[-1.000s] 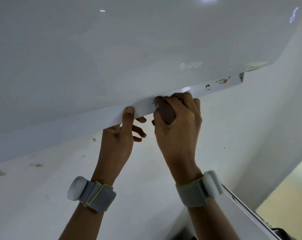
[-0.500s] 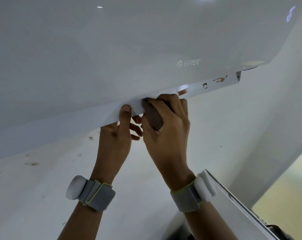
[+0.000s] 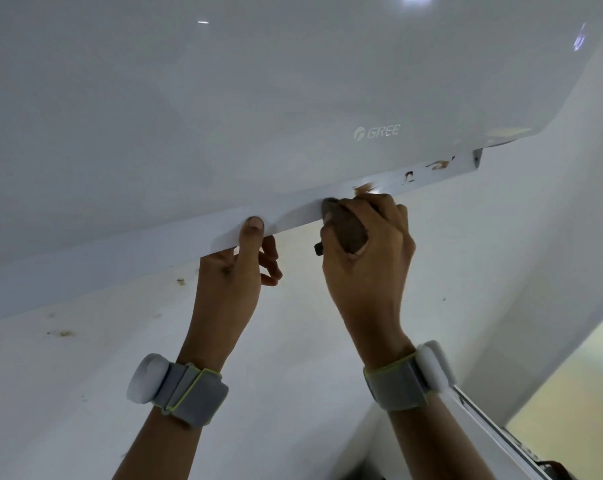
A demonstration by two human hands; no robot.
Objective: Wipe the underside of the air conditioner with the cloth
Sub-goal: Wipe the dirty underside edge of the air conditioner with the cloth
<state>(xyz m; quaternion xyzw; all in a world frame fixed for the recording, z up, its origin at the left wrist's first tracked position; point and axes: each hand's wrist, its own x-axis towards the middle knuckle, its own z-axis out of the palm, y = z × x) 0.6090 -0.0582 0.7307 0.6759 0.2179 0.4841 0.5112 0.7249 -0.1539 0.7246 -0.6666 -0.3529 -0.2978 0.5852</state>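
The white air conditioner (image 3: 258, 116) fills the upper part of the view, seen from below, with a grey "GREE" logo (image 3: 377, 132) on its glossy front panel. Along its lower edge runs a long white flap (image 3: 196, 237), tilted down toward the left. The left hand (image 3: 234, 268) reaches up and pinches this flap, thumb pressed flat on the front face and the other fingers curled behind it. Just to the right, the right hand (image 3: 366, 258) is clenched around a bunched brown cloth (image 3: 345, 228), which it presses against the flap's edge; the cloth's top touches the flap and a small dark corner pokes out below the thumb. Further right on the flap sit 3 brownish stains (image 3: 364, 188), the nearest one just above the right hand's knuckles, the other 2 closer to the flap's right end. Each wrist carries a grey wristband (image 3: 192, 393) with a white round module. Behind the hands, the white wall (image 3: 85, 375) shows a few small brown specks. A white frame edge (image 3: 494, 434) runs diagonally at the lower right
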